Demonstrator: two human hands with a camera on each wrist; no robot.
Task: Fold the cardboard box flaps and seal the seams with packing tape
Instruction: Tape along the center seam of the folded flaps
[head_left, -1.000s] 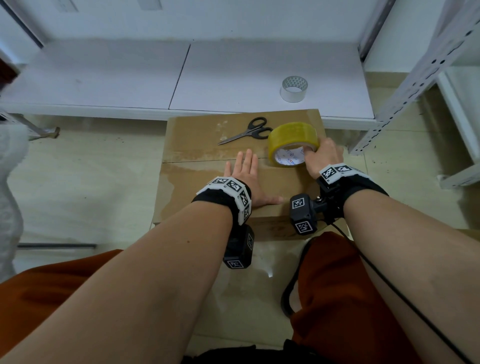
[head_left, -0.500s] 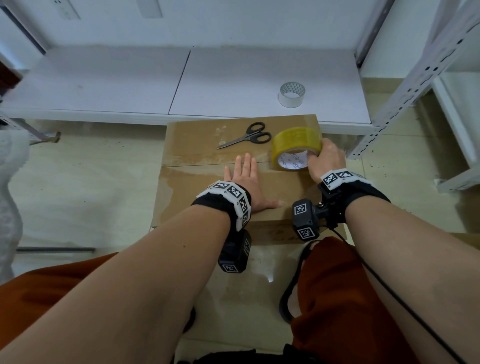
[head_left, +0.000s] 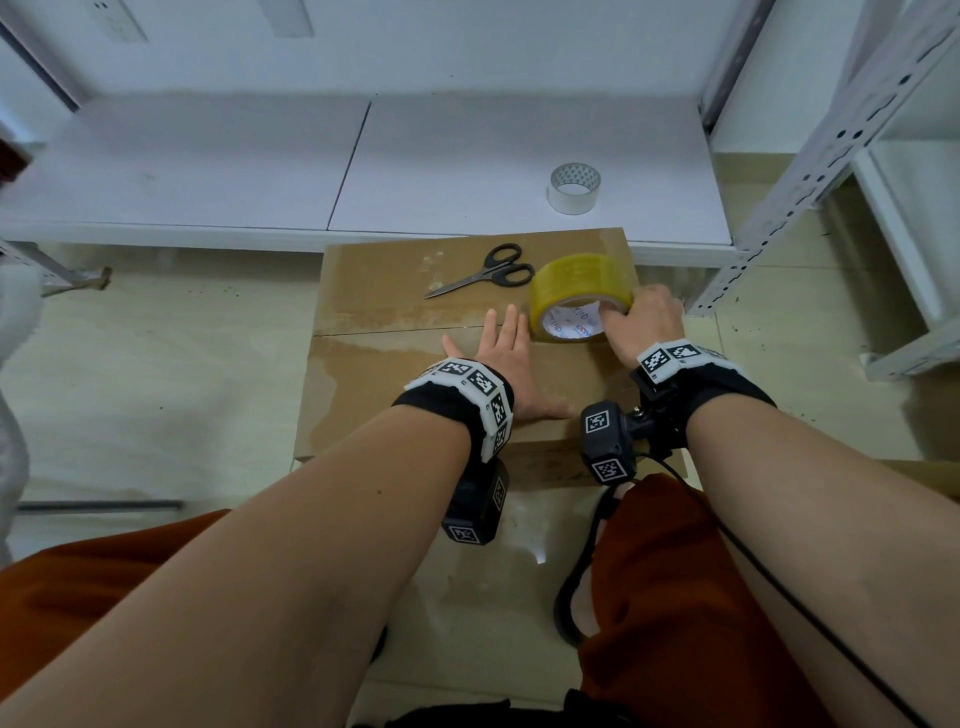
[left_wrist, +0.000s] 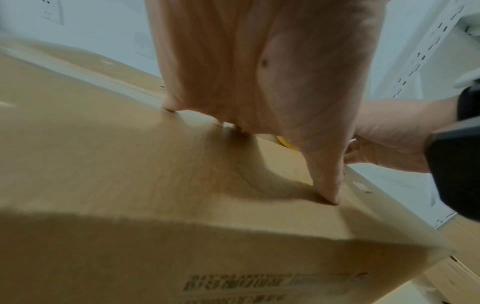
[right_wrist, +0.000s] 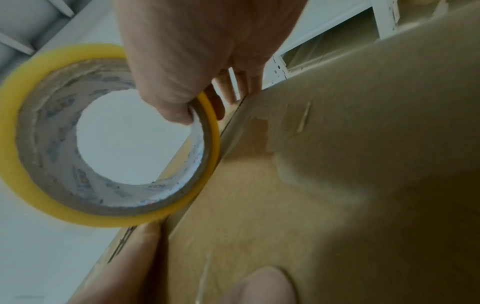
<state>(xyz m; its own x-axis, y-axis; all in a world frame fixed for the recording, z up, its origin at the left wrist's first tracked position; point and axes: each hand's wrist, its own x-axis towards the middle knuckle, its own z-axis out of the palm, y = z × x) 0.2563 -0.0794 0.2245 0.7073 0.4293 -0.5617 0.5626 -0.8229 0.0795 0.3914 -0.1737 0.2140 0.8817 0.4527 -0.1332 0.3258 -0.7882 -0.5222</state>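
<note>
1. the scene is viewed from the head, looking forward and down.
2. the cardboard box is seen close from the left wrist.
3. the tape roll, shared with the head view, is seen close from the right wrist.

I saw matt brown cardboard on the box, streaked glossy along its seam; the yellow tape roll shone like plastic round a paper core; scissors at upper centre had black plastic handles

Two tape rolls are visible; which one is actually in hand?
The yellow tape roll, standing on edge on the cardboard box, gripped by the right hand. The white tape roll lies untouched on the shelf board.
</note>
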